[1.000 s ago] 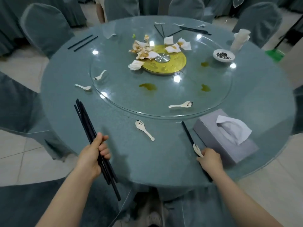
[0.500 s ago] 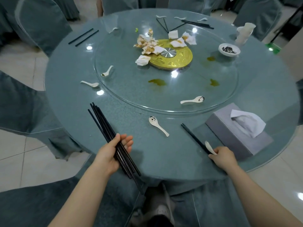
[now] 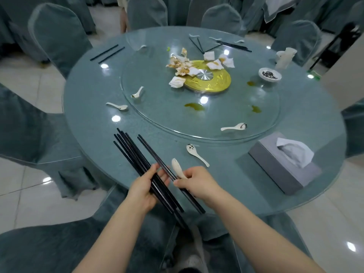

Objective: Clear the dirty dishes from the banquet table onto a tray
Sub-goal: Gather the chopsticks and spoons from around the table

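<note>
Low in the centre of the frame, a bundle of black chopsticks (image 3: 137, 164) is gripped in the left hand (image 3: 144, 187), fingers curled round it. Just beside it, a further pair of chopsticks (image 3: 155, 154) and a white spoon (image 3: 177, 168) are pinched together in the right hand (image 3: 197, 183), the pair being brought against the bundle above the near edge of the glass table (image 3: 94, 127). No tray is seen. Dirty items left on the table are another spoon (image 3: 196, 153) right of the hands, a spoon on the turntable (image 3: 234, 127), two spoons at centre left (image 3: 118, 106), a small dish (image 3: 269, 74) at upper right, and more chopsticks at upper left (image 3: 107, 53) and top centre. As a judgement, the merge is the risky part: the spoon is held only by a pinch and could slip while the pair is passed across, or loose sticks could slide from the bundle and fall past the table edge.
</note>
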